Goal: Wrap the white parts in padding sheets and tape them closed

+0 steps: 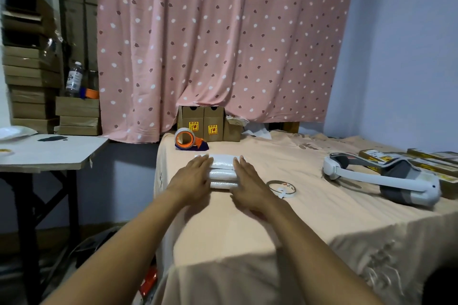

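The white, ribbed bundle of padding sheet [222, 168] lies on the peach-clothed table [285, 235], just in front of the orange-and-purple tape dispenser [188, 140]. The left hand [195, 177] and right hand [247, 182] press flat on its two ends, fingers straight, neither grip closed round anything. It looks light, soft and springy, likely to unroll if let go, so the ends are the place to hold. The white parts inside are hidden, and I cannot tell whether any tape is on.
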